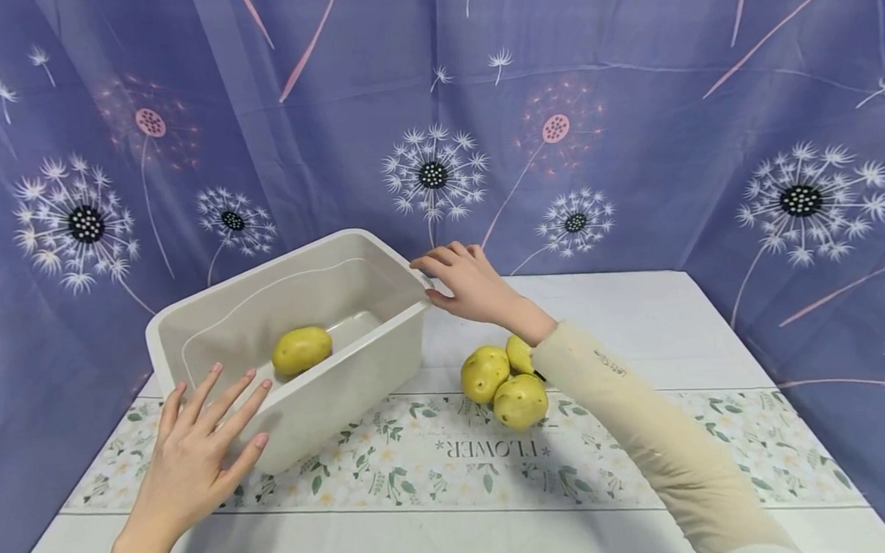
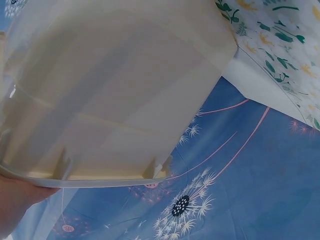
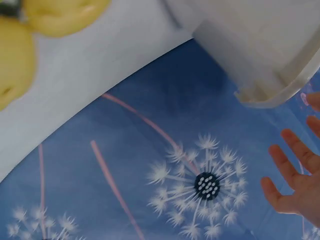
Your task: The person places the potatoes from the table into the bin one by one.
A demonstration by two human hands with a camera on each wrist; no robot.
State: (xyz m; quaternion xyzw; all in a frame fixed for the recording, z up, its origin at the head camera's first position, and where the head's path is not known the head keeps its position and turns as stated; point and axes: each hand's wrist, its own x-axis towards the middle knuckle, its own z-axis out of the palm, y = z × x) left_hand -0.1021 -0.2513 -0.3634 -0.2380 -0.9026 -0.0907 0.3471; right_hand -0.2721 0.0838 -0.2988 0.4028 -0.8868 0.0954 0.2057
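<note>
A light grey plastic bin [image 1: 358,381] stands at an angle on the left of the table, with one yellow potato [image 1: 301,351] lying inside. My left hand [image 1: 197,456] is at the bin's near left end, fingers straight and spread over the rim; the left wrist view has part of that hand [image 2: 22,202] right at the rim. Near the bin's far right corner is my right hand [image 1: 473,283], which looks spread and a little apart from the rim in the right wrist view. Two yellow potatoes [image 1: 520,402] and another yellow item [image 1: 519,354], partly behind my right sleeve, sit together right of the bin.
A white table [image 1: 624,309] carries a floral runner [image 1: 423,470] printed with "FLOWER". Blue-purple curtains [image 1: 316,166] with dandelion prints hang behind the table and at both sides. The bin's back edge is close to the rear curtain.
</note>
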